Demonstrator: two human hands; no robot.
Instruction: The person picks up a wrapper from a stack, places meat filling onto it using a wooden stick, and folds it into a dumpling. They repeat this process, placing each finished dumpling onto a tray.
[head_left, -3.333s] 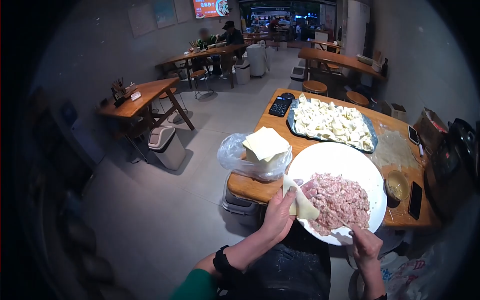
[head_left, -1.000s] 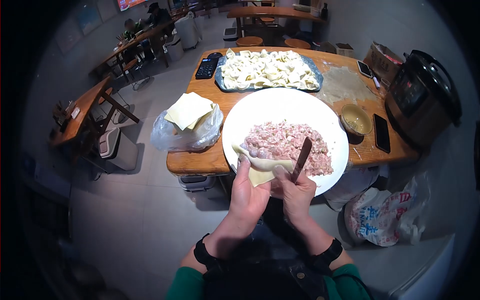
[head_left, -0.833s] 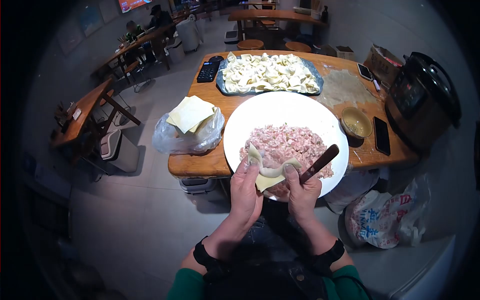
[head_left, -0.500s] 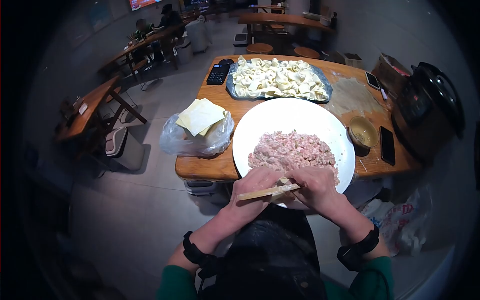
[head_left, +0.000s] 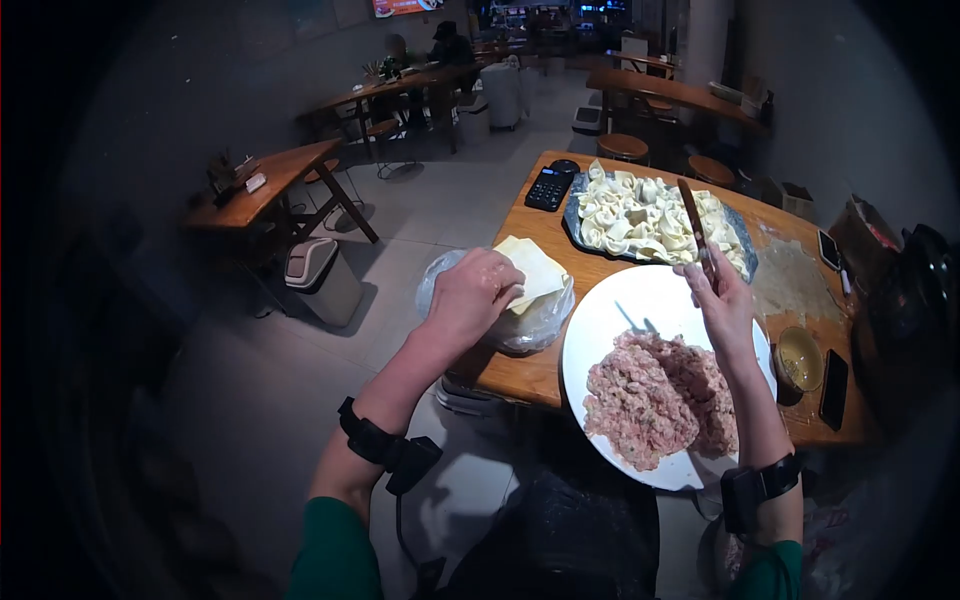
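My left hand (head_left: 473, 295) is at the stack of square wonton wrappers (head_left: 536, 268), its fingers curled and pinched at the left edge of the top wrapper. The stack lies on a crumpled clear plastic bag (head_left: 545, 325). My right hand (head_left: 724, 300) grips a flat wooden filling stick (head_left: 694, 222), which points up and away over the plate's far rim. Below that hand, pinkish minced meat filling (head_left: 640, 405) lies on a large white plate (head_left: 620, 300). Folded wontons (head_left: 640, 215) cover a dark tray (head_left: 744, 235) behind the plate, partly hidden by the stick.
A calculator (head_left: 549, 188) lies left of the tray. On the right stand a small bowl (head_left: 799, 360), a phone (head_left: 833, 390), another phone (head_left: 829, 249) and a dark cooker (head_left: 915, 290). A bin (head_left: 322, 280) stands on the floor at left; people sit at a far table.
My hands have parted from over the plate, where they were together around a wonton. The left went to the wrappers, the right rose toward the tray with the stick. The view turned left.
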